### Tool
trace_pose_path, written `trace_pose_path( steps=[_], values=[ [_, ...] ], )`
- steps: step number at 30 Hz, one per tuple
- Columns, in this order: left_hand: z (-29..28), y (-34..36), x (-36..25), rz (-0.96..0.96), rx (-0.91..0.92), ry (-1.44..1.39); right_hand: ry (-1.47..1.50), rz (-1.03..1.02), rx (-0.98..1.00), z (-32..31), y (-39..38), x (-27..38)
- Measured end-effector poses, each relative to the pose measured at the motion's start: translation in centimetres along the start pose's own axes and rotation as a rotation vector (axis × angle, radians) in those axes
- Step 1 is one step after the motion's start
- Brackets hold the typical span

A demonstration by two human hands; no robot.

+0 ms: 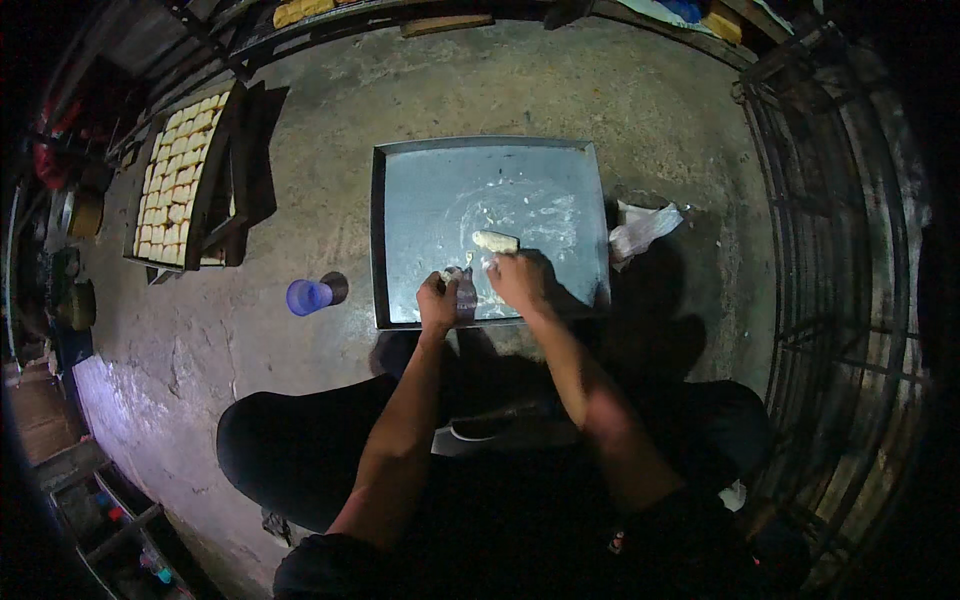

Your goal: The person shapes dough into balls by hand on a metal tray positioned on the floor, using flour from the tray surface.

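Note:
A shallow metal tray (420, 200) lies on the floor in front of my crossed legs, its surface smeared with white flour and small crumbs. Near its middle rests a short pale roll of dough (493, 241). Over the tray's near edge, my left hand (437, 302) is closed with its fingertips round a small pale lump of dough (453, 274). My right hand (518, 282) is closed just below the dough roll; what its fingers hold, if anything, is hidden. A tiny dough scrap (469, 257) shows between the hands.
A blue-purple plastic cup (308, 296) stands left of the tray. Farther left, a tilted tray (238, 130) carries rows of pale dough pieces. A crumpled white bag (643, 232) touches the tray's right side. Dark slatted racks (830, 230) line the right.

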State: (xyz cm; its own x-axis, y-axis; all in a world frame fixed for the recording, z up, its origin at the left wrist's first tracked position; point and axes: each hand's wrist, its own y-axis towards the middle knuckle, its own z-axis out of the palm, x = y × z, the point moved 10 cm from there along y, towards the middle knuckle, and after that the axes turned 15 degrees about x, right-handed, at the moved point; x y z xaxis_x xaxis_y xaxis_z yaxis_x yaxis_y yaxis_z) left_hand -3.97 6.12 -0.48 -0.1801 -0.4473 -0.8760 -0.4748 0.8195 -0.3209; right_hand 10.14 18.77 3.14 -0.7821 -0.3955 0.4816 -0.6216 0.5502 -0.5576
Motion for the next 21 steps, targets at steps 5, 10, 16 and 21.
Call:
trace_pose_path(
  steps=[5, 10, 16, 21],
  values=[
    [1.4, 0.5, 1.9, -0.091, 0.058, -0.089, -0.026, -0.059, -0.299, -2.6, 0.5, -0.3],
    [3.7, -0.4, 0.0, 0.040, 0.202, -0.070, -0.286, -0.136, -0.407, 0.1, 3.4, -2.5],
    [3.0, 1.7, 5.7, -0.079, 0.210, -0.047, 0.107, -0.289, -0.294, -0.2, 1.7, -1.8],
    [4.2, 2.6, 4.2, -0.310, 0.240, -0.535, 0.332, -0.280, 0.033, -2.1, -1.7, 2.6]
  ],
)
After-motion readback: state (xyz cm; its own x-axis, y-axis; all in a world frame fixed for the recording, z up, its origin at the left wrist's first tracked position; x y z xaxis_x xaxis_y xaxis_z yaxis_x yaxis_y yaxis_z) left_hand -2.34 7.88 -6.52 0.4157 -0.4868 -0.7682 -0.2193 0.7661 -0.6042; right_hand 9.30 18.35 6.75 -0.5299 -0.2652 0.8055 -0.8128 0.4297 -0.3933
